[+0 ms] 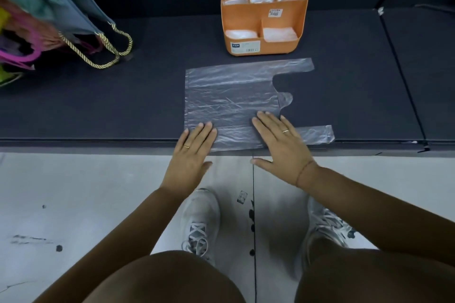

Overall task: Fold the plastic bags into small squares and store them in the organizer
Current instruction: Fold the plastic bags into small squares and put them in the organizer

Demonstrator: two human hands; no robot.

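Note:
A clear plastic bag (229,96) lies flat and unfolded on the dark table, its two handles pointing right. My left hand (192,152) rests flat on the bag's near left corner, fingers straight. My right hand (280,140) lies flat on the near edge of the bag beside the lower handle, fingers spread. Behind the bag stands an orange organizer (264,29) with several compartments, each holding folded clear bags.
A grey tote (81,10) with gold rope handles lies at the back left, with colourful bags spilling out beside it. The dark table top (98,106) ends at a front edge near my hands. Below are the pale floor and my two shoes.

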